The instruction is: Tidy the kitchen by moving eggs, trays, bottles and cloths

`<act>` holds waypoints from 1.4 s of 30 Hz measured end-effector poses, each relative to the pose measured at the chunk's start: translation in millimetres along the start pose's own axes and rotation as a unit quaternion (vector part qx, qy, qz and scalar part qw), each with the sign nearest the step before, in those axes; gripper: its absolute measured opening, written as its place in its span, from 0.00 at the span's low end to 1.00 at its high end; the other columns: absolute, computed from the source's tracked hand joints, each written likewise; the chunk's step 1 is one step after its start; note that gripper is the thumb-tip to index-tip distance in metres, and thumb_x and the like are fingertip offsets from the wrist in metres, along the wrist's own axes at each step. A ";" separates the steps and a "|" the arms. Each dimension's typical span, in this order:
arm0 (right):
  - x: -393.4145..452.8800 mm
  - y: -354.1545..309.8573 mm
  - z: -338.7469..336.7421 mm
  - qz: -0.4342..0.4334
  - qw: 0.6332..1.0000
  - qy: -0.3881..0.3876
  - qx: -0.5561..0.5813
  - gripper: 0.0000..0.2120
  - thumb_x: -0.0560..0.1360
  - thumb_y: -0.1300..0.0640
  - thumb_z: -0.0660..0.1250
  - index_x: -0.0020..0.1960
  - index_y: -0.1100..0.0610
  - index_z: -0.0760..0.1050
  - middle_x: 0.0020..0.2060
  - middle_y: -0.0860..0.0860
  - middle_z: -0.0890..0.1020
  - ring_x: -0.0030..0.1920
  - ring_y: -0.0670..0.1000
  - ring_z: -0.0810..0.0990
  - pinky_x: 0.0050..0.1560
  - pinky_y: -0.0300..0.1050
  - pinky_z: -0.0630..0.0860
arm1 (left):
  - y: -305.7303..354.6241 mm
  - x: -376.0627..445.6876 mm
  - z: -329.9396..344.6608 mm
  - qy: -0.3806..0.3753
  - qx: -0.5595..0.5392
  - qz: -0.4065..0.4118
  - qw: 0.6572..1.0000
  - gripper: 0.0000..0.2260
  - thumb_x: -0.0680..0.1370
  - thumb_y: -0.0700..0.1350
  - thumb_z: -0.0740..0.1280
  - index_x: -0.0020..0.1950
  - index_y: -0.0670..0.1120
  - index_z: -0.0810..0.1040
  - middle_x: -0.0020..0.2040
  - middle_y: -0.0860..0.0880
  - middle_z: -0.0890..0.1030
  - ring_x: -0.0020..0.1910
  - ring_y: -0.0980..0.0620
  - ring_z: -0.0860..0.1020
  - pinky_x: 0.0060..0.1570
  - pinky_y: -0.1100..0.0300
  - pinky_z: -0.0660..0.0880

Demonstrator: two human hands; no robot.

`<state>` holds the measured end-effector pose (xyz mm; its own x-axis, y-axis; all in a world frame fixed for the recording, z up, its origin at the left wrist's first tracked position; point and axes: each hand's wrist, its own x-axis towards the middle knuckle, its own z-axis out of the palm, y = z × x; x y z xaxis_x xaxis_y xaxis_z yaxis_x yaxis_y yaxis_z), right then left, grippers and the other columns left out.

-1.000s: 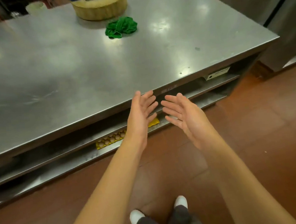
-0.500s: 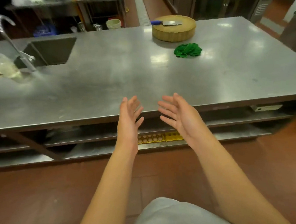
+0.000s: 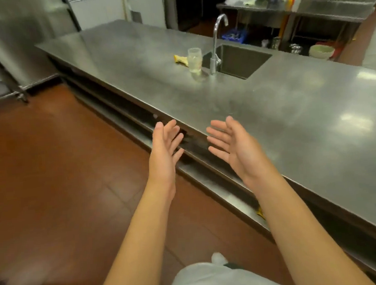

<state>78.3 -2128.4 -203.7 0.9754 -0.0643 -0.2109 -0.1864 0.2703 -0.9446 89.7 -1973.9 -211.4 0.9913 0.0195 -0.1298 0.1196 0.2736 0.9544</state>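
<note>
My left hand and my right hand are raised side by side, palms facing each other, fingers straight, holding nothing. They hover over the front edge of a long steel counter. A clear plastic bottle stands on the counter beside the tap, with a crumpled yellow cloth just left of it. A yellow corner of the egg tray peeks out on the lower shelf, mostly hidden behind my right forearm.
A sink basin is set into the counter behind the tap. Steel cabinets stand at the far left. A back shelf unit holds bowls and bags. Red tiled floor spreads out to the left.
My view has swung left along the counter: the chopping block and green cloth have left the frame, the sink and bottle now lie ahead. Both hands stay raised and empty.
</note>
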 end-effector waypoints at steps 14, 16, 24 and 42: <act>69.1 40.9 175.5 0.121 0.913 -0.381 -0.080 0.22 0.83 0.43 0.54 0.70 0.53 0.74 0.64 0.48 0.80 0.63 0.45 0.78 0.61 0.43 0.75 | 32.1 -27.3 -121.2 0.398 -0.026 0.074 0.914 0.24 0.84 0.61 0.48 0.71 0.53 0.74 0.69 0.53 0.77 0.66 0.57 0.76 0.71 0.49 0.68; 58.4 57.9 194.9 0.155 0.888 -0.425 -0.080 0.21 0.83 0.44 0.54 0.69 0.53 0.74 0.63 0.49 0.80 0.63 0.45 0.78 0.61 0.43 0.76 | 26.8 -51.7 -132.8 0.455 -0.024 0.079 0.887 0.24 0.84 0.61 0.48 0.71 0.53 0.74 0.69 0.53 0.77 0.66 0.57 0.76 0.71 0.49 0.68; -32.1 97.2 243.3 0.198 0.762 -0.603 -0.127 0.21 0.83 0.43 0.54 0.69 0.52 0.74 0.63 0.48 0.80 0.62 0.44 0.79 0.67 0.47 0.74 | 18.1 -172.5 -150.0 0.631 -0.033 0.115 0.766 0.24 0.84 0.61 0.48 0.72 0.53 0.73 0.70 0.53 0.77 0.67 0.56 0.76 0.72 0.49 0.68; -276.6 89.1 299.3 0.085 0.634 -0.750 -0.170 0.22 0.84 0.43 0.52 0.73 0.51 0.70 0.66 0.44 0.78 0.66 0.42 0.75 0.71 0.47 0.70 | 58.1 -431.7 -180.3 0.740 0.008 0.239 0.629 0.32 0.74 0.68 0.50 0.73 0.55 0.72 0.71 0.55 0.75 0.68 0.60 0.74 0.71 0.52 0.66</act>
<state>-172.9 -1799.0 -154.2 -0.0942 0.9923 -0.0806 -0.0694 -0.0873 -0.9938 -341.1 -1793.0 -148.4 -0.2192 0.9727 0.0762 -0.1599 -0.1128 0.9807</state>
